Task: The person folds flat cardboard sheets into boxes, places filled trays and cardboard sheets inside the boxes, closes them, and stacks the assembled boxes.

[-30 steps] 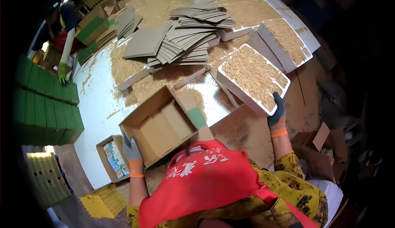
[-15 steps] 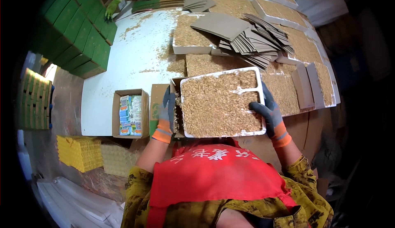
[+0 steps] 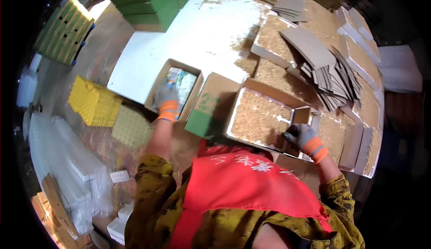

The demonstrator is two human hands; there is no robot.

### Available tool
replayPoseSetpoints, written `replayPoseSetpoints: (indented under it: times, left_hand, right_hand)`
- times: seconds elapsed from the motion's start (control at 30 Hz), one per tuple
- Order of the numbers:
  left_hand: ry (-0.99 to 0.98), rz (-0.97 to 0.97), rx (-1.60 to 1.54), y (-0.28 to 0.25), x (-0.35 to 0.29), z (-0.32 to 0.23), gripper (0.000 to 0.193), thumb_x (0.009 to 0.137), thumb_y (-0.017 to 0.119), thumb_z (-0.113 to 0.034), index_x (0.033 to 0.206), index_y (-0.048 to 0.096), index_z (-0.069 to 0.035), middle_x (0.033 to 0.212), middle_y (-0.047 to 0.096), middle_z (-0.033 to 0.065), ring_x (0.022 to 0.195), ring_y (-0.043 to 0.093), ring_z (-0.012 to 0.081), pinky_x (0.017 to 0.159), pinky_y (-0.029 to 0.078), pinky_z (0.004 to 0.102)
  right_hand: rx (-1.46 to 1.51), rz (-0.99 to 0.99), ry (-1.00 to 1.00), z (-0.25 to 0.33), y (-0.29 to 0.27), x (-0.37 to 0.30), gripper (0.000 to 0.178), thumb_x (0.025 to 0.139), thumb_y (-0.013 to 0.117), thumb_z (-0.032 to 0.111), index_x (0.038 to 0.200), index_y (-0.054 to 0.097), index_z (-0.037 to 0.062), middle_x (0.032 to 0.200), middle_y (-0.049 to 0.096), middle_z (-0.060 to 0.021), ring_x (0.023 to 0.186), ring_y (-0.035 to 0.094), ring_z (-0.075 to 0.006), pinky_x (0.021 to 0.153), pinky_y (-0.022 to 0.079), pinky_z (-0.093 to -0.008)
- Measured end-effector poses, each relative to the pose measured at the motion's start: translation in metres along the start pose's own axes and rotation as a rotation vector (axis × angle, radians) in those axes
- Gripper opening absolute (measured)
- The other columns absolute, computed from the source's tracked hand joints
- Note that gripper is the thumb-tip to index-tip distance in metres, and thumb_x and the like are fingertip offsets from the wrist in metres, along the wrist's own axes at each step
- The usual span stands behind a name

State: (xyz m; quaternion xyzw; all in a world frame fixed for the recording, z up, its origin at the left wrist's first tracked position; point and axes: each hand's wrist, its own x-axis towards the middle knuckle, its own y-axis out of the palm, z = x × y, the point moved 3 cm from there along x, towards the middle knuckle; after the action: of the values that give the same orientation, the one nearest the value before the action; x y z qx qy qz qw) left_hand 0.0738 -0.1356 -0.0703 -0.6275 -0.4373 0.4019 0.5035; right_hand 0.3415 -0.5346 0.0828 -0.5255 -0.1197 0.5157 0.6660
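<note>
Tray (image 3: 283, 119) was seated in the cardboard box (image 3: 274, 91), right hand (image 3: 305, 138) bent at its end, grip unclear; packets (image 3: 185, 83) were seemingly sought by the left hand (image 3: 166, 97), fingers too blurred to tell; pinching was probably needed next.

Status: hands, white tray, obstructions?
Left hand blurred inside packet carton, grip unclear. Right hand at white tray; tray inside cardboard box. No obstruction visible.

Dressed in a red apron (image 3: 251, 186), white-lettered near its far edge, a mustard-yellow top (image 3: 229, 226) with black blotches, its loose sleeves (image 3: 150, 181) to either side of the apron, and grey gloves (image 3: 306, 136), darker at the right fingers (image 3: 290, 137), with grey-striped orange cuffs (image 3: 314, 148).
</note>
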Motion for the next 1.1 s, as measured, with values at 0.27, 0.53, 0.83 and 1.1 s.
replayPoseSetpoints:
  times: [0.27,0.53,0.83,1.1]
  left_hand:
    - [0.144,-0.147,0.437,0.033,0.022,-0.008,0.026,0.091,0.055,-0.03,0.106,0.061,-0.009,0.106,0.062,0.0132,0.101,0.06,0.0272,0.083,0.047,0.039]
    - [-0.068,-0.097,0.044,0.044,0.057,0.031,0.022,0.083,0.059,-0.028,0.096,0.069,-0.014,0.096,0.069,0.0151,0.093,0.066,0.0332,0.082,0.052,0.0416]
    - [-0.24,0.097,-0.495,0.047,0.054,0.082,0.046,0.082,0.065,-0.046,0.103,0.07,-0.004,0.095,0.069,0.0209,0.089,0.066,0.036,0.077,0.052,0.0435]
    - [0.397,-0.089,-0.998,-0.073,-0.047,-0.075,0.019,0.081,0.069,-0.011,0.095,0.071,0.001,0.091,0.071,0.0163,0.083,0.067,0.0279,0.074,0.051,0.0353]
  right_hand:
    - [-0.235,-0.855,-0.163,-0.046,-0.134,0.16,0.05,0.084,0.069,0.037,0.124,0.059,0.0077,0.121,0.061,-0.0186,0.113,0.058,-0.0333,0.094,0.047,-0.0409]
    - [-0.766,-0.386,0.052,-0.097,-0.119,0.231,0.026,0.092,0.045,0.02,0.107,0.057,0.0023,0.11,0.063,-0.0227,0.096,0.064,-0.0396,0.081,0.052,-0.0448]
    - [-0.643,-0.639,-0.2,-0.123,-0.152,0.155,0.032,0.089,0.048,0.01,0.117,0.063,0.0183,0.111,0.068,-0.0108,0.1,0.063,-0.0351,0.085,0.05,-0.0438]
    - [-0.179,-0.987,-0.366,-0.039,-0.116,-0.001,0.046,0.078,0.064,-0.006,0.122,0.062,0.0059,0.119,0.065,-0.0121,0.107,0.06,-0.0313,0.095,0.046,-0.0373]
